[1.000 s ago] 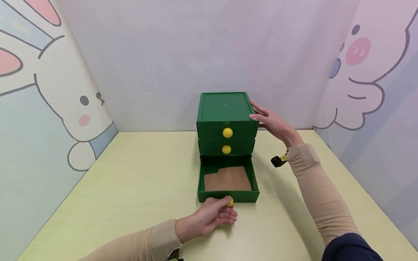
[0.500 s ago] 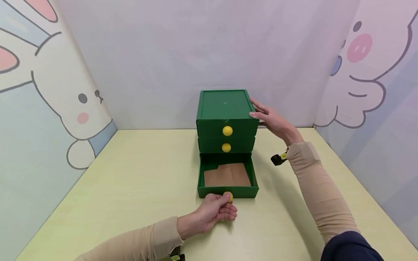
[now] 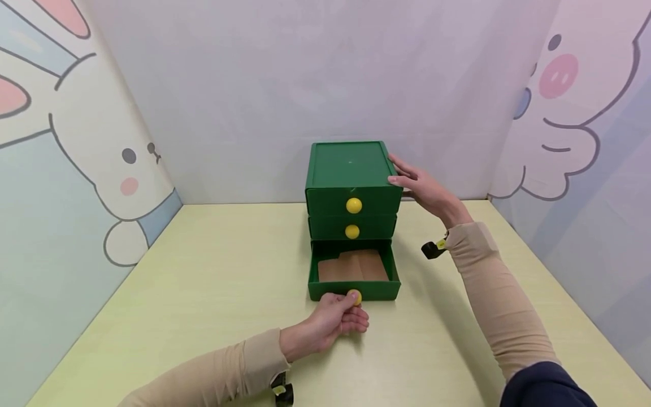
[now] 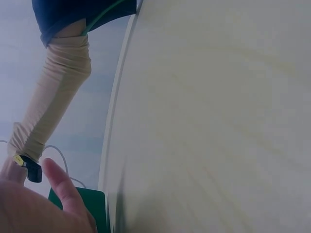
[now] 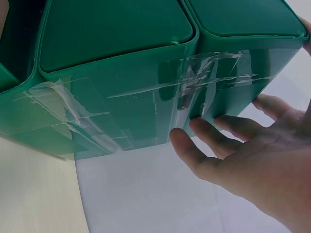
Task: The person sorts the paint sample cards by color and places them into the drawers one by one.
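Observation:
A green cabinet of stacked drawers [image 3: 351, 164] stands at the back of the table. Its bottom drawer [image 3: 328, 291] is pulled out, while the two drawers above sit closed, each with a yellow knob. At the bottom drawer's yellow knob [image 3: 359, 297], my left hand [image 3: 328, 323] pinches with thumb and finger, the other fingers loosely bent below. Inside the drawer lies brown cardboard [image 3: 356, 267]. My right hand [image 3: 429, 195] rests against the cabinet's upper right side, thumb at the top edge. In the right wrist view its fingertips [image 5: 181, 138] touch the taped side wall.
The pale table [image 3: 229, 265] extends to both sides of the cabinet and in front of it. A plain back wall [image 3: 244, 102] rises close behind, and side panels with cartoon animals flank the table. Clear tape [image 5: 73, 111] covers the cabinet's side.
My left hand has moved forward with the knob, and the bottom drawer has slid partway inward. The right hand keeps its place on the cabinet.

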### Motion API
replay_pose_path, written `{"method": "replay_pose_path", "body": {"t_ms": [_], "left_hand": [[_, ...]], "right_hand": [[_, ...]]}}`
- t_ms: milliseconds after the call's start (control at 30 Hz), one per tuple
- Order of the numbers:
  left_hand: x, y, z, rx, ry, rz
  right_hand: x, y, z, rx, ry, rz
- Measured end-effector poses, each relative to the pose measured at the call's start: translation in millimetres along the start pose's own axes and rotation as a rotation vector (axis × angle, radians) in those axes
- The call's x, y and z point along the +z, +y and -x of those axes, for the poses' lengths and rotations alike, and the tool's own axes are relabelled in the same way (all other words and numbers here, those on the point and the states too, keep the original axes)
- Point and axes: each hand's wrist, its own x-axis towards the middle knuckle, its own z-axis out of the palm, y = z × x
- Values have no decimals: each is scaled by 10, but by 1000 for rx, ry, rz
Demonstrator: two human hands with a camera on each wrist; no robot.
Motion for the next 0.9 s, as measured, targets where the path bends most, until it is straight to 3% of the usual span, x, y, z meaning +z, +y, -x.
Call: {"method": "replay_pose_path", "body": {"t_ms": [900], "left_hand": [[-108, 134, -374, 54, 16, -16]], "right_hand": [[11, -1, 16, 7, 9, -2]]}}
